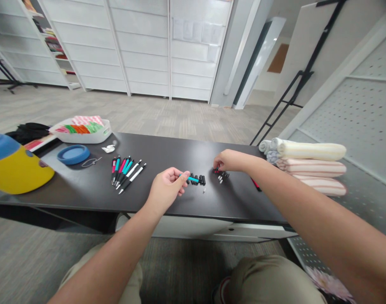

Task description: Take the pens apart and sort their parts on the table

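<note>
My left hand (169, 184) is closed on a teal pen barrel (193, 179), which points to the right above the table. Several short black pen grips (203, 180) lie in a row just behind that barrel. At the right, my right hand (224, 160) reaches down with its fingertips pinched among small red and black pen parts (216, 171); what they hold, if anything, is hidden. Small white pieces (220, 179) are scattered below the fingers. Another red and black pen part (256, 184) shows partly behind my right forearm.
Several whole pens (126, 171) lie fanned out on the dark table (167, 147). Farther left are a blue round lid (73, 154), a yellow and blue container (20, 169) and a white basket (85, 136) of colourful packets. Rolled towels (313, 168) are stacked at the right end.
</note>
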A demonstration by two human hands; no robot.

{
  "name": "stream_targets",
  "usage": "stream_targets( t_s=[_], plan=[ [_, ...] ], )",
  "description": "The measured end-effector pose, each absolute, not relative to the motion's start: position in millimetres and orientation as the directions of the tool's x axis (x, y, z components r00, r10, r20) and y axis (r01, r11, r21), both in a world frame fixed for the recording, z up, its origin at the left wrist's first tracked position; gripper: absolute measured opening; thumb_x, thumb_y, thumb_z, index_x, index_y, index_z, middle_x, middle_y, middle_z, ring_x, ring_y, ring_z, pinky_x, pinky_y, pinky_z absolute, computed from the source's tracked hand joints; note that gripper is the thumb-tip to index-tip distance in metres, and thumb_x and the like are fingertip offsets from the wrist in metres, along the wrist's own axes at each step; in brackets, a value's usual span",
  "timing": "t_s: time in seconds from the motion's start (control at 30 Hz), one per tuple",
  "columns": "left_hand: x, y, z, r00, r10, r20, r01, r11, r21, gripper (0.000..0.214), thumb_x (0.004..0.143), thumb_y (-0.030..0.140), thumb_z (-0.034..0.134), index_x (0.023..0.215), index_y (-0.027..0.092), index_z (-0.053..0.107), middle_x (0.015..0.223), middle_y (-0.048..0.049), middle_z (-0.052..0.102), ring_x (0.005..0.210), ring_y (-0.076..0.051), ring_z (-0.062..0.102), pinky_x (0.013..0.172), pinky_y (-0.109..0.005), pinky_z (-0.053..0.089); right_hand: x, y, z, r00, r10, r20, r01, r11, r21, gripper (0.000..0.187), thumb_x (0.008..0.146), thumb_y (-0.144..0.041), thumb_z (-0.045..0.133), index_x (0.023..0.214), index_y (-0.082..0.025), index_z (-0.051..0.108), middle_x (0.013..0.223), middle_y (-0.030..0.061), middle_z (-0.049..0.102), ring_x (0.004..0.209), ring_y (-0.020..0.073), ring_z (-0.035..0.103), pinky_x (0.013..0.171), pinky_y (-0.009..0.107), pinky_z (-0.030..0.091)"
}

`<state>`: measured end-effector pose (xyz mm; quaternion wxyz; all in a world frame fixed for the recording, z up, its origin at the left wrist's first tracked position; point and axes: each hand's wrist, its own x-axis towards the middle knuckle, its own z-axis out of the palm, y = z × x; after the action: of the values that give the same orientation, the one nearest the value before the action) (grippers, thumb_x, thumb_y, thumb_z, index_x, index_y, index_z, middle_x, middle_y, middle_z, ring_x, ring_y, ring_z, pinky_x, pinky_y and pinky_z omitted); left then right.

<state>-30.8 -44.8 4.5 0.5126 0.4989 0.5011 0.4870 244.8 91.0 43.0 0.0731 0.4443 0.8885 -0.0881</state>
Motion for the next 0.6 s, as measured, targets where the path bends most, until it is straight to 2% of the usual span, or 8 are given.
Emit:
stream_targets(
  t_s=[0.47,0.53,0.6],
  plan=[
    [-30,-44,2,0.030,0.999,-0.021,0.017,0.020,1.000,0.043,0.083,0.059,0.077,0.082,0.017,0.064,0.067,-0.0007,0.069,0.049,-0.009,0.058,0.045,-0.019,0.046,248,83,55,-0.622,0.760,-0.189,0.783,0.599,-0.169,0.030,0.076,-0.008,0.069,0.094,-0.028,0.082,0.087,-0.0015,0.081,0.079,0.0177,0.073,0.072,0.025,0.049],
    [-30,-44,2,0.030,0.999,-0.015,0.017,0.015,1.000,0.043,0.083,0.059,0.077,0.082,0.017,0.064,0.067,-0.0008,0.069,0.050,-0.009,0.058,0.046,-0.019,0.046,251,77,63,-0.597,0.792,-0.130,0.801,0.578,-0.158,0.028,0.079,-0.011,0.068,0.098,-0.025,0.081,0.091,0.0010,0.081,0.081,0.0192,0.072,0.075,0.028,0.049],
    [-30,-45,2,0.030,0.999,-0.011,0.006,0.011,1.000,0.043,0.083,0.058,0.077,0.082,0.017,0.064,0.067,-0.0009,0.069,0.050,-0.009,0.057,0.046,-0.019,0.046,251,62,72,-0.546,0.838,0.012,0.824,0.539,-0.174,0.023,0.086,-0.018,0.066,0.103,-0.024,0.080,0.095,0.0034,0.080,0.082,0.0202,0.071,0.077,0.030,0.050]
  ],
)
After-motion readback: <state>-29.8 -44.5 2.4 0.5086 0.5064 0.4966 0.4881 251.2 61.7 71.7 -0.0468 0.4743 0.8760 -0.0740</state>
